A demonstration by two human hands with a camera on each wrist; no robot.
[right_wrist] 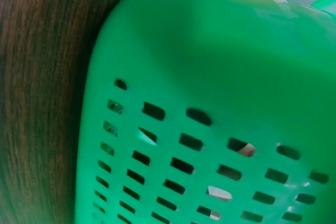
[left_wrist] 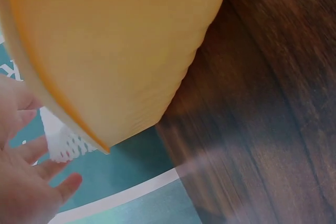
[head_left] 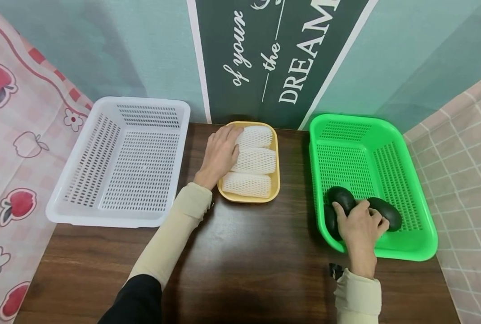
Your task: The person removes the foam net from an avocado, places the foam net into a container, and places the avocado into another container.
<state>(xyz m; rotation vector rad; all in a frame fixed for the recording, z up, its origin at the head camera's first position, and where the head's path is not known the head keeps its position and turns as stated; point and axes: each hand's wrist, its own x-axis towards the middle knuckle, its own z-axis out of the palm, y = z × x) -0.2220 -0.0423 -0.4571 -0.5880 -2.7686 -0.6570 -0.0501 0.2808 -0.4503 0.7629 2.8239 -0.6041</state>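
Observation:
In the head view, my left hand [head_left: 221, 153] grips the left end of the farthest white foam net sleeve [head_left: 258, 136], thumb on its near side. This sleeve [left_wrist: 62, 141] shows past the tray's rim in the left wrist view, between my left fingers. Two more foam net sleeves lie in the small yellow tray [head_left: 278, 180]. Inside the green basket [head_left: 420, 243], my right hand [head_left: 359, 227] holds a dark avocado [head_left: 340, 198] between thumb and fingers. Another dark avocado [head_left: 388, 213] lies by its fingertips, and a third [head_left: 330, 220] sits left of the thumb, partly covered.
A white perforated basket [head_left: 58, 204] stands on the left of the brown wooden table [head_left: 248, 261]. Behind is a printed backdrop [head_left: 143, 54], with patterned cloth [head_left: 17, 157] at the left side and checked cloth [head_left: 467, 180] at the right. The green basket's wall [right_wrist: 184, 51] fills the right wrist view.

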